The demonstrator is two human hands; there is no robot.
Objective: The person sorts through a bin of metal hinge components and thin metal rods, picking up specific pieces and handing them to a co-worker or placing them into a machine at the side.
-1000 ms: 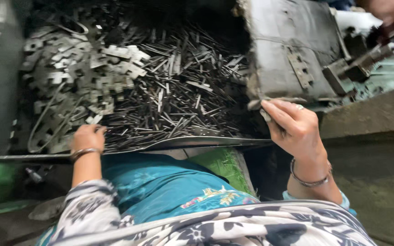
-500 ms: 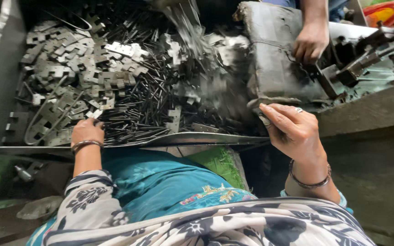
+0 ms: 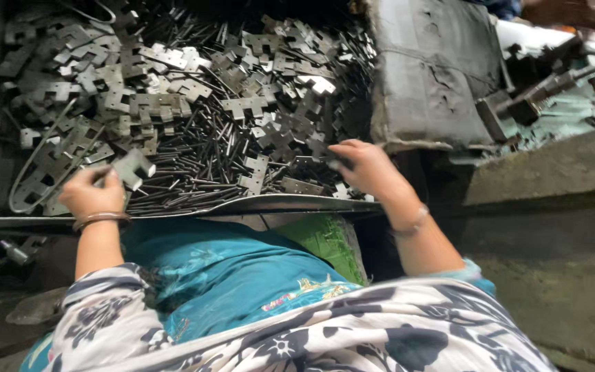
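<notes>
Sorting step: the left hand (image 3: 93, 195), at 8 o'clock of the tray (image 3: 297, 204), is pinching a flat metal plate (image 3: 134, 167); the right hand (image 3: 366, 167), at 4 o'clock, is closing loosely on stamped plates (image 3: 280, 138); the next move is calling for separation from thin pins (image 3: 187, 182).

A grey, worn sack (image 3: 435, 76) lies at the right end of the metal tray (image 3: 297, 204), its skin creased and torn in places. Right of it, dark metal machine parts (image 3: 538, 96) stand on a pale green surface (image 3: 573, 114). A bent wire loop (image 3: 36, 162) rests near the tray's left side. A small bolt (image 3: 14, 252) lies below the tray's left edge
</notes>
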